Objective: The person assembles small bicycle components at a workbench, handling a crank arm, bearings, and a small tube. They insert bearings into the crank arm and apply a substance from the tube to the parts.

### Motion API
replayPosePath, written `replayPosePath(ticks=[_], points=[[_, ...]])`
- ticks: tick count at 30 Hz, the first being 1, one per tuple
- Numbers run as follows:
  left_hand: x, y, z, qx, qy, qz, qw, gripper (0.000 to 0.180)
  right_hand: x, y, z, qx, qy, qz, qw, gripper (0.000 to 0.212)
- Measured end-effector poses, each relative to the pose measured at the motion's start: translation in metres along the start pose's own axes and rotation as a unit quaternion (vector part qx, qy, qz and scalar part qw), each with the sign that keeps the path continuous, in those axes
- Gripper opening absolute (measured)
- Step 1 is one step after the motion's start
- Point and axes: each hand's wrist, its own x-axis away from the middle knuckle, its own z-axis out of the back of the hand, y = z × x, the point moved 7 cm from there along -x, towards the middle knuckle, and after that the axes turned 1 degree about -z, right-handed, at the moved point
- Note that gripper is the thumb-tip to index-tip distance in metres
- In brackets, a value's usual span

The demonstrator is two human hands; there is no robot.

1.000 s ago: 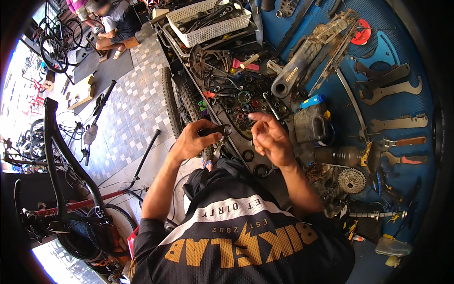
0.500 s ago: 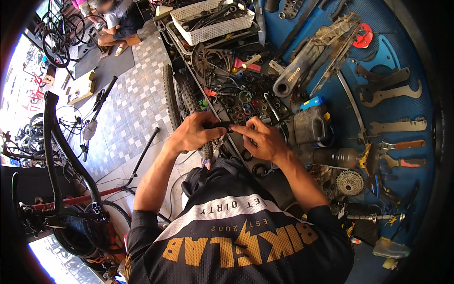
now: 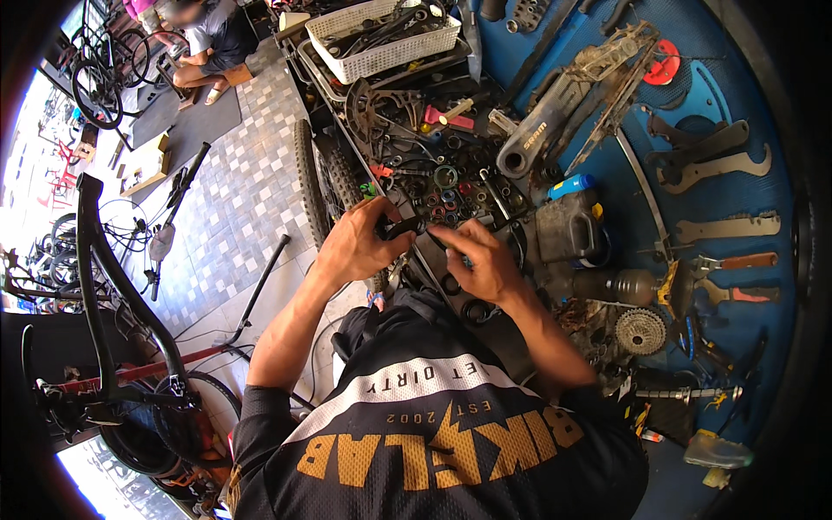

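In front of my chest, my left hand (image 3: 354, 246) is closed on a small black curved part (image 3: 401, 229), pinched between thumb and fingers. The part's exact kind is too small to tell. Just to its right is my right hand (image 3: 487, 264), fingers curled and index finger reaching toward the part. Something dark shows under that fingertip, but I cannot make it out. Beyond both hands lies a bench tray of loose rings, spacers and small bike parts (image 3: 446, 204). A knobby tyre (image 3: 309, 186) stands just left of the bench edge.
A white plastic basket (image 3: 392, 60) of tools sits at the back. On the blue mat are a crank arm (image 3: 542, 139), flat wrenches (image 3: 726, 228), a grey jug (image 3: 565, 232) and a cassette (image 3: 641, 333). A black bike frame (image 3: 102, 260) stands left; a person (image 3: 221, 43) sits far left.
My right index fingertip has drawn back slightly from the black part, leaving a small gap. The part has tilted a little in my left hand. The whole view has shifted slightly.
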Motion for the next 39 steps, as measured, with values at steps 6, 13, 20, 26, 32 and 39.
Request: replayPosePath(ticks=[6, 13, 20, 26, 32, 39], points=[[0.001, 0.000, -0.003, -0.051, 0.016, -0.036, 0.998, 0.039, 0.003, -0.012, -0.010, 0.216, -0.048, 0.003, 0.975, 0.061], [0.005, -0.006, -0.009, -0.029, 0.043, -0.053, 0.997, 0.049, 0.006, 0.024, -0.044, -0.455, -0.146, -0.167, 0.863, 0.060], [0.006, -0.018, -0.012, -0.037, 0.039, -0.027, 0.998, 0.049, 0.027, 0.036, -0.047, -0.735, -0.115, -0.301, 0.597, 0.064], [0.003, -0.015, -0.018, -0.038, 0.016, -0.026, 0.999, 0.051, 0.018, 0.020, -0.046, -0.154, -0.097, -0.088, 0.979, 0.068], [0.008, -0.025, 0.000, -0.012, 0.013, 0.000, 1.000, 0.053, 0.014, 0.005, -0.029, 0.266, -0.127, 0.008, 0.956, 0.074], [0.014, -0.035, -0.006, 0.010, -0.017, 0.000, 1.000, 0.057, 0.004, -0.009, -0.035, 0.263, -0.108, 0.069, 0.956, 0.079]])
